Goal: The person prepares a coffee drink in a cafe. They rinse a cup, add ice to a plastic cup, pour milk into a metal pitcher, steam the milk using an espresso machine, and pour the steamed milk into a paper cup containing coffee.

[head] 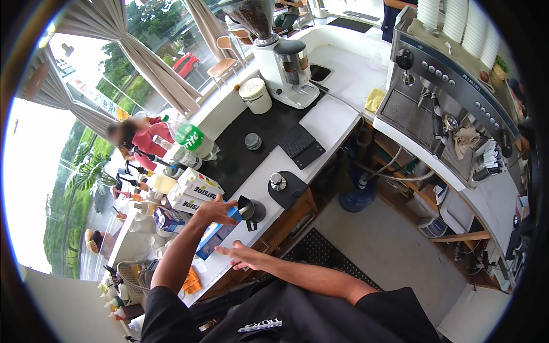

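Note:
My left hand (218,211) grips the upper end of a blue carton (216,236), fingers spread over its top. The carton is tilted, its top end at the mouth of a black milk pitcher (254,210). Something pale shows at the pitcher's rim; whether it is liquid or part of the carton, I cannot tell. My right hand (242,256) is near the carton's lower end with fingers apart, holding nothing. Two white cartons (201,184) stand just beyond my left hand. A metal tamper (278,182) rests on a black tamping mat (288,193) past the pitcher.
A coffee grinder (291,73), lidded canister (256,95), small jar (253,141) and black scale (301,145) are farther along the counter. A Sprite bottle (193,137) and several pump bottles line the window side. An orange cloth (191,281) lies nearer; an espresso machine (446,94) stands right.

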The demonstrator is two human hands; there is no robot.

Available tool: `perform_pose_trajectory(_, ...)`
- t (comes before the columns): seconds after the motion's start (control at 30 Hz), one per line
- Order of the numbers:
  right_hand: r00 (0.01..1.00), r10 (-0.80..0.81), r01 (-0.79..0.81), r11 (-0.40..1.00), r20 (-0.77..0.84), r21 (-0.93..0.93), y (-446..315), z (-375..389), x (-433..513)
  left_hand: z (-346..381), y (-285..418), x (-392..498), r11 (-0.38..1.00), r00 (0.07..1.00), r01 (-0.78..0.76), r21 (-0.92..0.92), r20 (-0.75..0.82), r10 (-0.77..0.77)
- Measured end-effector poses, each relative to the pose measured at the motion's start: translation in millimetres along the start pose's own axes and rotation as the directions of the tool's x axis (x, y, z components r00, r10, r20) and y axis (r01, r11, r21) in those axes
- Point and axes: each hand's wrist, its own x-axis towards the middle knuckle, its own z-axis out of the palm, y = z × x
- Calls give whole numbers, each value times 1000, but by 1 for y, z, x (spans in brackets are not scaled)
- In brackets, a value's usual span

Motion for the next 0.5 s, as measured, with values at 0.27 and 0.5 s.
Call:
perform_pose_trajectory(0.27, 983, -79, 138, 912, -165, 386, -17, 29, 38, -6, 10, 4, 998, 1000, 12, 56, 1, -12)
perform_pose_trajectory(0.5, 975, -97, 188, 844, -202, 502, -24, 35, 55, 0, 7, 9, 991, 1000, -2, 130, -18, 5)
